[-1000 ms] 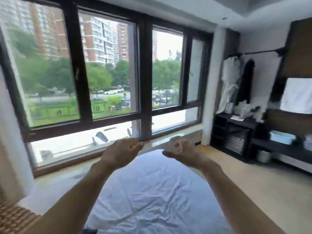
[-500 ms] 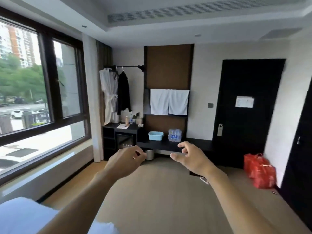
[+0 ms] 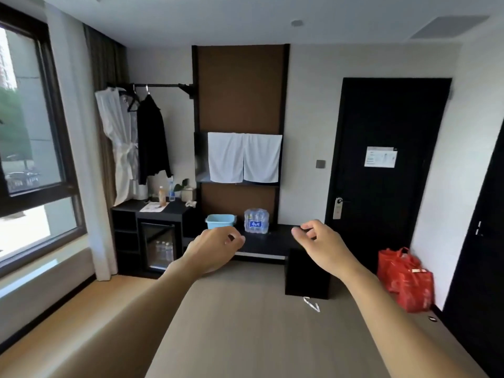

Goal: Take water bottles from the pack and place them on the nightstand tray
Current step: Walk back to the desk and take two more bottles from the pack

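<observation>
A shrink-wrapped pack of water bottles (image 3: 256, 220) with a blue label stands on a low black bench (image 3: 268, 242) against the far wall. My left hand (image 3: 215, 248) and my right hand (image 3: 317, 244) are stretched out in front of me, far short of the pack. Both hands are empty, with the fingers loosely curled and apart. No nightstand or tray is in view.
A light blue basin (image 3: 220, 221) sits left of the pack. A black cabinet with a glass-door mini fridge (image 3: 157, 245) stands at the left, a black box (image 3: 306, 272) on the floor by the bench, red bags (image 3: 406, 278) by the black door (image 3: 381, 173).
My view has swung from the window and bed round to the far wall, then closer to the bench. Both hands stay raised and empty.
</observation>
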`<state>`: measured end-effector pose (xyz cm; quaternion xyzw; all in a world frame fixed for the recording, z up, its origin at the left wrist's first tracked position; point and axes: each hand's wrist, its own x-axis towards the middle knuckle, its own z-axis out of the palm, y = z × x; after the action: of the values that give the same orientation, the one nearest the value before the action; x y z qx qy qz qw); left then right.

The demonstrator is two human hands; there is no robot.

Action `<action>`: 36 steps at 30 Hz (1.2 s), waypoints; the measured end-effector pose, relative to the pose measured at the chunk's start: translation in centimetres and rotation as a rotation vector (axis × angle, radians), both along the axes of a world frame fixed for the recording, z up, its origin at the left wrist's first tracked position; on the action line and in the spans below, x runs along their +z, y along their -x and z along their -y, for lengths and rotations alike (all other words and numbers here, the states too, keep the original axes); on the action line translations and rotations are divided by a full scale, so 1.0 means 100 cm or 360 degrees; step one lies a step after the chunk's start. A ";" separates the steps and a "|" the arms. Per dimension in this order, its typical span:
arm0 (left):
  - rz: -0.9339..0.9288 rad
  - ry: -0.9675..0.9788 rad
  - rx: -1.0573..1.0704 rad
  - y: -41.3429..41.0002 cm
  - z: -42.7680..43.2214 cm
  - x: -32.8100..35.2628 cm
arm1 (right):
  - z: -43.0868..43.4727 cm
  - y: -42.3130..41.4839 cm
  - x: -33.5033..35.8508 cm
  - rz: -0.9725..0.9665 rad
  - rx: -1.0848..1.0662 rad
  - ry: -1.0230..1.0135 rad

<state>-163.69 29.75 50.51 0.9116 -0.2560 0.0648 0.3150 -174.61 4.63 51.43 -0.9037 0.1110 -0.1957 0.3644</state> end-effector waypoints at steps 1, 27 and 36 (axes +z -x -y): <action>0.0007 0.0011 -0.0012 -0.036 0.010 0.001 | 0.011 -0.030 0.001 0.0006 0.0018 -0.0061; -0.0325 0.0114 0.0047 -0.872 0.340 -0.054 | 0.340 -0.872 -0.089 -0.0072 -0.0063 -0.0189; -0.0457 0.0111 -0.0020 -1.154 0.426 -0.126 | 0.407 -1.150 -0.158 -0.0123 -0.0034 -0.0232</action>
<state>-48.26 -12.82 37.93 0.8984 -0.2115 -0.0592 0.3804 -59.59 -36.08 35.68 -0.8804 0.1485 -0.1561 0.4224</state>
